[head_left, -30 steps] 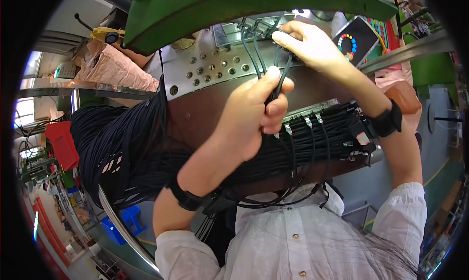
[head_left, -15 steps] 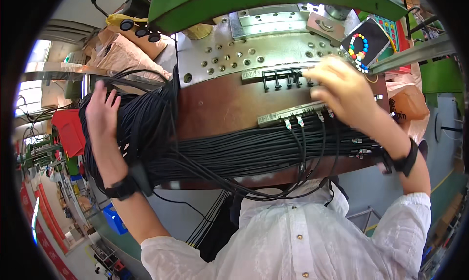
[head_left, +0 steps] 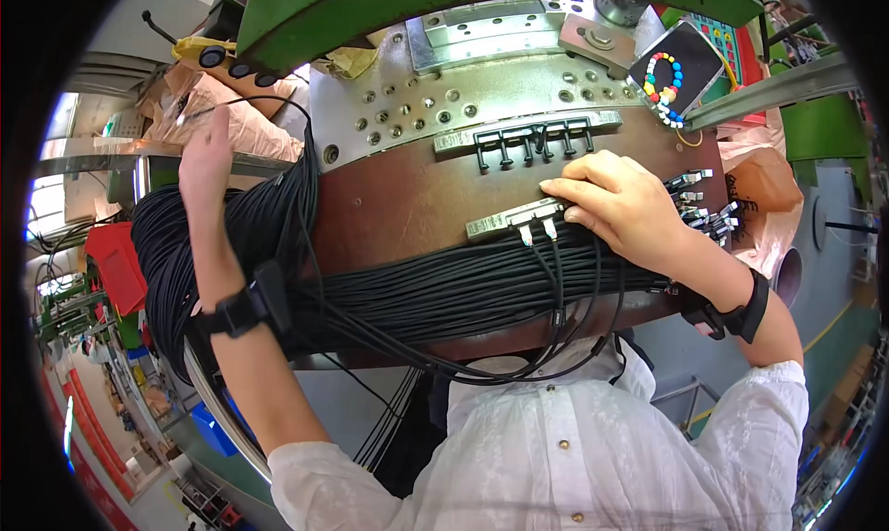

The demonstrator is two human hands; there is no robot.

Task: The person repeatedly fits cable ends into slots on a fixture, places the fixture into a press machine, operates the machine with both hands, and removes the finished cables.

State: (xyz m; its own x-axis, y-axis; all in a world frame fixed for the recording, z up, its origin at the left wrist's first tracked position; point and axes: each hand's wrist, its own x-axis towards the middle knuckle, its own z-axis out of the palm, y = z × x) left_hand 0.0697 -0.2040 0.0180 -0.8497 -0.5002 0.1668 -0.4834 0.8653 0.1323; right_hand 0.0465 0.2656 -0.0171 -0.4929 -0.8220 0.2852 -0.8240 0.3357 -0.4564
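My left hand (head_left: 206, 165) is raised over the coil of black cables (head_left: 199, 239) at the left, its fingers closed on a thin black cable (head_left: 270, 98) that arches away to the right. Over the brown board, my right hand (head_left: 630, 202) grips a slotted metal bar (head_left: 488, 225), thumb and forefinger on either side of it and covering its right part. Two cable plugs (head_left: 550, 227) sit in the bar's near side, their cables running toward my body. Beyond it lies a second metal bar (head_left: 607, 120), with a black comb-like plastic piece (head_left: 506, 151) along it.
A thick bundle of black cables (head_left: 435, 295) crosses the board (head_left: 370, 198), with loose plug ends (head_left: 718, 218) at the right. Behind stand a holed metal plate (head_left: 398, 91) and a green machine beam (head_left: 482, 3). A beaded string (head_left: 677, 73) lies on a dark panel at the back right.
My left hand has risen and closed on a cable. My right hand has come down from the far bar to the nearer one. The view has shifted slightly.
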